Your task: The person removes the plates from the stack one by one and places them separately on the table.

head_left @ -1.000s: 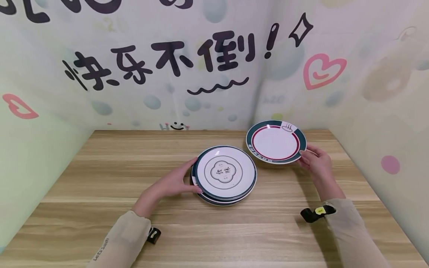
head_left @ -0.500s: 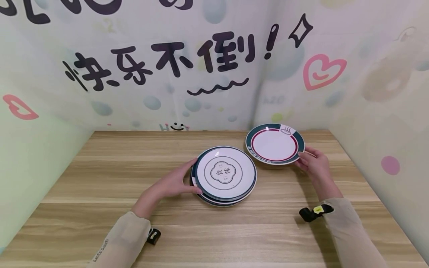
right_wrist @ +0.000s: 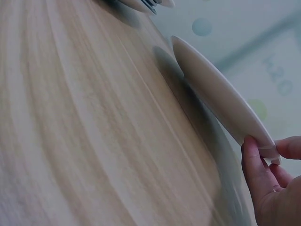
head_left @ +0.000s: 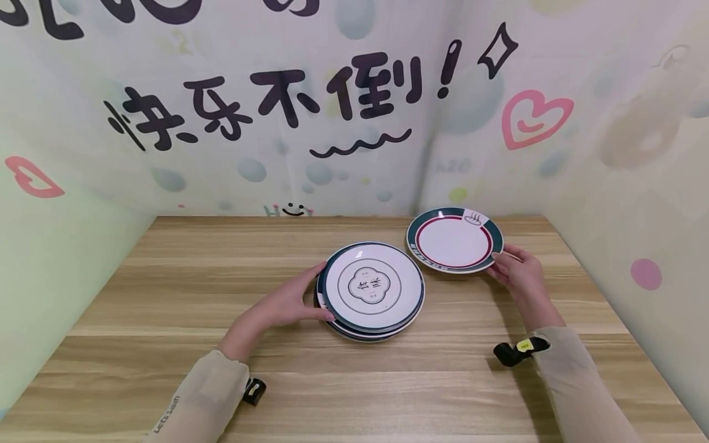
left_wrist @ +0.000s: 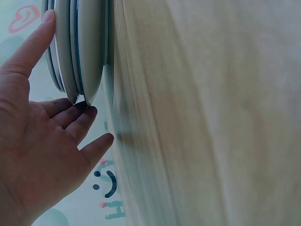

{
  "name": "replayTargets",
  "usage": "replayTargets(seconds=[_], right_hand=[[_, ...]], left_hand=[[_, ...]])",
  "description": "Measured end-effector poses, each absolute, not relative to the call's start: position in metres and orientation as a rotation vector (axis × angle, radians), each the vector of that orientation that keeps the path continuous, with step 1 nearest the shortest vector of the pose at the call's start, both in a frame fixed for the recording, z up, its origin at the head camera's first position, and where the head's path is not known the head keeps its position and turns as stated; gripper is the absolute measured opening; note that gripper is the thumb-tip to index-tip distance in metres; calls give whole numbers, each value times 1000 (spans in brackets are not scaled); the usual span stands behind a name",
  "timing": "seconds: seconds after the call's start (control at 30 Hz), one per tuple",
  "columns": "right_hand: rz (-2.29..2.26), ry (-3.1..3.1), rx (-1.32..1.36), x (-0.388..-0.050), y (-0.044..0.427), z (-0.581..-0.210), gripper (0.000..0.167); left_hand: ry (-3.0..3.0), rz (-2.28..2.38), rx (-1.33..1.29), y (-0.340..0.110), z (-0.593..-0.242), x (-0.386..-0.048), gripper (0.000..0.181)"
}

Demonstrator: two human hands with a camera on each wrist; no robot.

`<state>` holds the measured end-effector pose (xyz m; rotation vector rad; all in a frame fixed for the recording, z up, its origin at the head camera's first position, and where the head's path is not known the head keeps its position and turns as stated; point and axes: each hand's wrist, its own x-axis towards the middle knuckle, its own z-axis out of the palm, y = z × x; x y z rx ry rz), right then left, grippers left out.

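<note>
A stack of several plates (head_left: 371,286) sits on the wooden table, its white top plate bearing a dark printed emblem. My left hand (head_left: 279,301) grips the stack's left edge; in the left wrist view, the thumb of that hand (left_wrist: 47,141) lies along the upper rim and some fingertips touch the lower rims. Right of and behind the stack, my right hand (head_left: 523,277) pinches the right rim of a green-edged plate (head_left: 454,240) with a red ring. In the right wrist view this plate (right_wrist: 221,94) is tilted just above the table, with fingers beneath its rim.
The wooden table (head_left: 166,264) ends at a printed backdrop (head_left: 332,178) behind both the stack and the single plate. Side walls flank it, the right one (head_left: 637,215) beyond my right hand.
The right hand and its plate have come down slightly toward the table, and the plate looks flatter. The left hand and the stack have not moved.
</note>
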<state>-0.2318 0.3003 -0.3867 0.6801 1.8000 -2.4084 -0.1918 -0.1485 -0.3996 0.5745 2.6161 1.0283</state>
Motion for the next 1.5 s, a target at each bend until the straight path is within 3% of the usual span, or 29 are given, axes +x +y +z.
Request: replayTargets(seconds=[0.67, 1.5], right_hand=[[-2270, 1798, 793, -237, 301, -388, 65], [-2143, 1907, 587, -233, 315, -390, 64]], left_hand=[[2624, 1001, 562, -149, -399, -191, 114], [2613, 1028, 561, -149, -400, -191, 111]])
